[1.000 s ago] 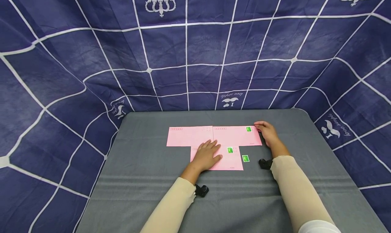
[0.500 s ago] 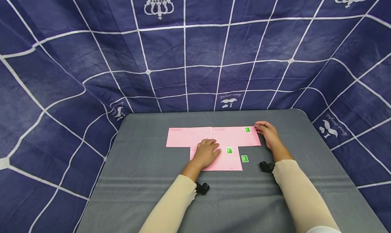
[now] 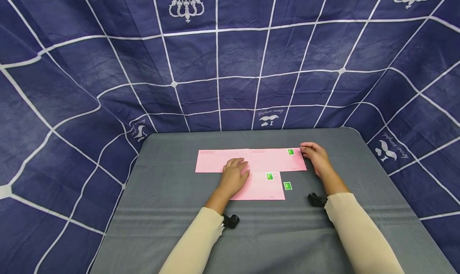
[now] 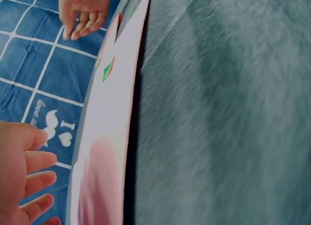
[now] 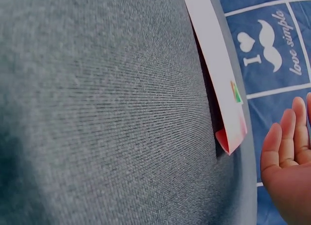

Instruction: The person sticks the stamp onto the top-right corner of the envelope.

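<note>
Three pink envelopes lie flat: a left one (image 3: 210, 162) and a right one (image 3: 274, 161) side by side at the back, a front one (image 3: 264, 189) below their join. Green stamps sit at the upper right of the right envelope (stamp (image 3: 290, 151)) and the front one (stamp (image 3: 270, 176)). A loose green stamp (image 3: 288, 185) lies just right of the front envelope. My left hand (image 3: 232, 176), fingers spread, hovers over the left and front envelopes, covering part of both. My right hand (image 3: 317, 159), fingers loosely bent, is beside the right envelope's upper right corner, holding nothing.
A grey cloth-covered table (image 3: 169, 210) carries everything. Dark blue curtain (image 3: 237, 54) with white grid lines encloses its back and both sides. Black wrist cameras (image 3: 231, 221) sit on both forearms. In the right wrist view, the right envelope's near corner (image 5: 228, 140) looks slightly raised.
My left hand has moved left and slightly back, uncovering more of the front envelope. The right hand stays near the right envelope's corner, and its forearm has shifted slightly. The envelopes keep their arrangement.
</note>
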`<act>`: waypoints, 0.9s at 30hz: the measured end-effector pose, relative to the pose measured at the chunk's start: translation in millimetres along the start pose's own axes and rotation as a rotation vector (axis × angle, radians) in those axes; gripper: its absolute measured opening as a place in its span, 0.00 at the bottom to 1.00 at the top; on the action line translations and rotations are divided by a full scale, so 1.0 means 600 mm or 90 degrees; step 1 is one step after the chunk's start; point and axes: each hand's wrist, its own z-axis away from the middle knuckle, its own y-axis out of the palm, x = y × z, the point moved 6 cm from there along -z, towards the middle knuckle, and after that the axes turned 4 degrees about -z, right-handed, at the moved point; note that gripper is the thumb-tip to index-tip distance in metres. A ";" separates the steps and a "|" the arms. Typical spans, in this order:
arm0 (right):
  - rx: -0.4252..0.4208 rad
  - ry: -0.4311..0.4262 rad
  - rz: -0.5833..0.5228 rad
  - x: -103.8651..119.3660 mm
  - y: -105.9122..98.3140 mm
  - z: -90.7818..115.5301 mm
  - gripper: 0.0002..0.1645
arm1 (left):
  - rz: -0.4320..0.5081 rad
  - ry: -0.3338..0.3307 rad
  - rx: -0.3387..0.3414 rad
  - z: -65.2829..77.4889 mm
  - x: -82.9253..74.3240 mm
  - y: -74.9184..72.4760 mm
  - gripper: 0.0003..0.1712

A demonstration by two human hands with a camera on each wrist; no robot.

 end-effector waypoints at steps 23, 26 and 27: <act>0.014 -0.004 0.098 -0.014 -0.003 0.044 0.20 | -0.029 -0.043 0.018 0.015 0.077 -0.032 0.25; 0.022 0.000 0.099 -0.016 -0.004 0.049 0.20 | -0.040 -0.057 0.037 0.018 0.084 -0.034 0.26; 0.024 0.000 0.099 -0.016 -0.003 0.051 0.21 | -0.041 -0.063 0.046 0.019 0.086 -0.034 0.27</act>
